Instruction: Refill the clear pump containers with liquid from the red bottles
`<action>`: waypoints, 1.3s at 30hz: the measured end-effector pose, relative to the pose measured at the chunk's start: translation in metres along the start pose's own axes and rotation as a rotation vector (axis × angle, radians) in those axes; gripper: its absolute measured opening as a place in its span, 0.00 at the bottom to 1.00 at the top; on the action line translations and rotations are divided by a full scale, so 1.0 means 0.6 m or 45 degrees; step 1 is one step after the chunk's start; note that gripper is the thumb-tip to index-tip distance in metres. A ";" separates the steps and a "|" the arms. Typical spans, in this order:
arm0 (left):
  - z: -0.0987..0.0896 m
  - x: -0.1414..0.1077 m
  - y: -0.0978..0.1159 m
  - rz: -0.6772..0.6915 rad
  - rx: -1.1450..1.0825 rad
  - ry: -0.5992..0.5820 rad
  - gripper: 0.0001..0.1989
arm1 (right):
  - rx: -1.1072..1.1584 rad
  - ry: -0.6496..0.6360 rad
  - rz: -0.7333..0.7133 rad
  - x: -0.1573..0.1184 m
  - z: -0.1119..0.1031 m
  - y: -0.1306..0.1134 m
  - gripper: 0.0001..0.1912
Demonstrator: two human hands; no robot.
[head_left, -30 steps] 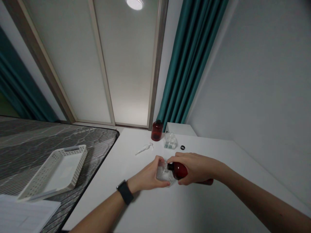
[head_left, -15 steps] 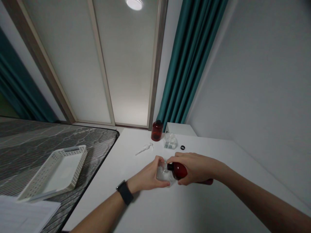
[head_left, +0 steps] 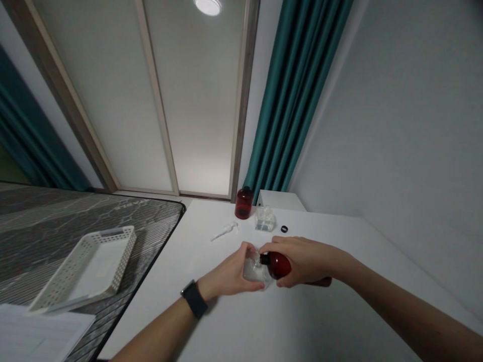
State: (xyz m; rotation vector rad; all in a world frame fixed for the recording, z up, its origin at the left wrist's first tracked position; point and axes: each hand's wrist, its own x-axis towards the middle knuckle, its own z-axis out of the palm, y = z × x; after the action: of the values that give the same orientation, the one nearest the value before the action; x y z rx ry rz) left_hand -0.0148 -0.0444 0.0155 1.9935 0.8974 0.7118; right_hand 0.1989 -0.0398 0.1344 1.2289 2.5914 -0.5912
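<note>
On the white table point(head_left: 234, 327) in front of me, a person's two hands work close together over a pair of bottles. The left hand point(head_left: 234, 271), with a dark watch point(head_left: 194, 300) at its wrist, is curled around a clear container point(head_left: 253, 270), thumb and fingers gripping its sides. The right hand point(head_left: 307, 260) is clamped around a dark red bottle point(head_left: 278, 265), tipped over on its side so that its black neck points left, right at the top of the clear container; whether anything runs between them I cannot tell. Just beyond the hands, a black ring point(head_left: 284, 229) lies on the tabletop, with a clear bottle point(head_left: 265, 221) to its left. Next to that, near the far edge, another red bottle point(head_left: 243, 205) stands upright. A white pump piece point(head_left: 226, 230) lies nearer the hands, its thin tube pointing left. Off to the left, well apart, a white perforated basket point(head_left: 126, 259) rests on a grey patterned surface point(head_left: 75, 208), with paper sheets point(head_left: 45, 332) at its near end.
</note>
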 end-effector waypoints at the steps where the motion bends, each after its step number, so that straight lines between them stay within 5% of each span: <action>1: 0.000 0.000 0.000 0.001 -0.001 0.000 0.30 | 0.000 0.003 -0.001 0.000 0.000 0.000 0.28; 39: -0.002 0.001 0.002 -0.004 0.000 -0.005 0.29 | -0.001 -0.014 -0.016 0.003 -0.002 -0.001 0.28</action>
State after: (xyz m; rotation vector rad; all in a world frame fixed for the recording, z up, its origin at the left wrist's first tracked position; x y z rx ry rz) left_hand -0.0150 -0.0437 0.0170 1.9923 0.8977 0.7057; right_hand 0.1973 -0.0383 0.1349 1.2064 2.5919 -0.5976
